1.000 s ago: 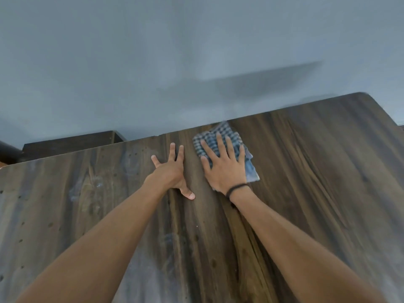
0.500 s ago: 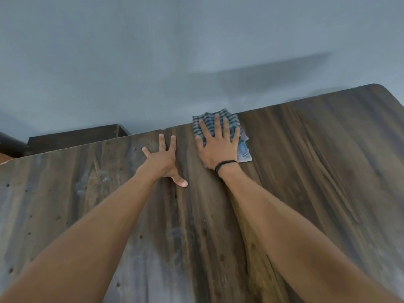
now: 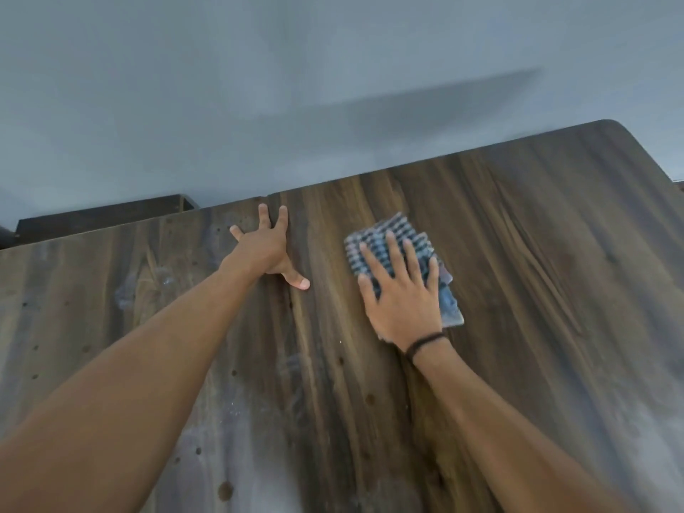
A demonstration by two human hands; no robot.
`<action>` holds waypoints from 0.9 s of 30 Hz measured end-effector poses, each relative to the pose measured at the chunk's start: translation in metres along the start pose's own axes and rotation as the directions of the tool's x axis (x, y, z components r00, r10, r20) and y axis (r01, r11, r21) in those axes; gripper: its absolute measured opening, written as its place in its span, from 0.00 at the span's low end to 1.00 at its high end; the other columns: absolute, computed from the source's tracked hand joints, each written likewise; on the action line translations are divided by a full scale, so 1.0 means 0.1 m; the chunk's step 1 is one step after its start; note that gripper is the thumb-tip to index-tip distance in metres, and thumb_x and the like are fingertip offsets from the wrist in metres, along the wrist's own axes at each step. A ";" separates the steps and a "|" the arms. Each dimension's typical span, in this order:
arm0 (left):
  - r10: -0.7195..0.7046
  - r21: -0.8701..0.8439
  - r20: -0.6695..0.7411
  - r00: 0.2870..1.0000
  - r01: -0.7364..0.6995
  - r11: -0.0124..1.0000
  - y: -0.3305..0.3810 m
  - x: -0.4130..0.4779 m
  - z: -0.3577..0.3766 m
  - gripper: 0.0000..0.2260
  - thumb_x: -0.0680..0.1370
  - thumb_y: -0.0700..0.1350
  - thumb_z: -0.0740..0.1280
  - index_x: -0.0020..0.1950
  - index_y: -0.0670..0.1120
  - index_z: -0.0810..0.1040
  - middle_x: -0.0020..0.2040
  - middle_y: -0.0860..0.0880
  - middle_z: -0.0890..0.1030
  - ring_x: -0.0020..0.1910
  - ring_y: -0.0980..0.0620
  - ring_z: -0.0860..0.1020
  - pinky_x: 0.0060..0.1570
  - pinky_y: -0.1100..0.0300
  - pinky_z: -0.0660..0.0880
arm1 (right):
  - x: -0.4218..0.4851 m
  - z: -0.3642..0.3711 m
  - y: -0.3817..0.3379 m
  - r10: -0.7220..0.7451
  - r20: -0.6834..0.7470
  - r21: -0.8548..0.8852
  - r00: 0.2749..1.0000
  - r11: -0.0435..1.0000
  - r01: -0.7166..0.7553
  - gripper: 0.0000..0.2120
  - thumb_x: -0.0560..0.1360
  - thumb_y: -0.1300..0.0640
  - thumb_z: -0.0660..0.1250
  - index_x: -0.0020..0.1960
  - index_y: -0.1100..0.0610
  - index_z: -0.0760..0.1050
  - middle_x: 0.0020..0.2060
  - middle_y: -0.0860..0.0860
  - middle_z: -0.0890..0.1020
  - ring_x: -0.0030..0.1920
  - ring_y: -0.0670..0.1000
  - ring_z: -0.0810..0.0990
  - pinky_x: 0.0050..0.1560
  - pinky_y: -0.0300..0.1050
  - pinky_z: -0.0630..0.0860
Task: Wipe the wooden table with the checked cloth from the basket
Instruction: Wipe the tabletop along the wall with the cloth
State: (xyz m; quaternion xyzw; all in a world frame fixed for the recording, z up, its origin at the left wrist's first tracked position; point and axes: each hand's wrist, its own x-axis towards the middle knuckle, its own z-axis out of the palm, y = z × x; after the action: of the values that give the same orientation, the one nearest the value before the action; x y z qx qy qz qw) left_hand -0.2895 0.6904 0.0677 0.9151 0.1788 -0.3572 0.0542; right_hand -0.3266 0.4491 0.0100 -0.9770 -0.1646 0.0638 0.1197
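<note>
Midway, I'd say — the right hand point(image 3: 403, 303), grip spread flat, presses the cloth point(image 3: 398, 228) to the tabletop point(image 3: 536, 275), pale smears point(image 3: 240, 449) left to wipe.

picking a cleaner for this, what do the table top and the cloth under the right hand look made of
Table: seemingly dark wood, possibly veneer, matte finish; streaky grain and small dark holes show. Checked cloth: soft woven fabric, perhaps cotton; blue-white check, folded layers flattened under the right hand.

Right hand point(image 3: 401, 303) flat on cloth point(image 3: 399, 238) on table point(image 3: 536, 290) — left hand point(image 3: 264, 249) to its left, near far edge.
</note>
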 end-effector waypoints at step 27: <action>0.058 -0.051 -0.025 0.998 -0.060 0.997 0.11 -0.50 0.59 0.68 0.61 0.60 0.82 0.80 0.48 0.31 0.78 0.41 0.30 0.76 0.26 0.40 0.75 0.32 0.48 | -1.20 0.06 0.05 0.040 0.010 -0.018 0.999 0.999 -0.040 0.27 0.83 0.36 0.45 0.81 0.37 0.47 0.82 0.48 0.48 0.81 0.53 0.44 0.77 0.65 0.40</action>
State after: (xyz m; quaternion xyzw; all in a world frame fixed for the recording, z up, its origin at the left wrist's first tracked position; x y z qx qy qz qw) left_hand -0.3571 0.6526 0.0573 0.9223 0.1615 -0.3401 0.0865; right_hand -0.4387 0.4057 0.0133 -0.9808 -0.1461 0.0698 0.1088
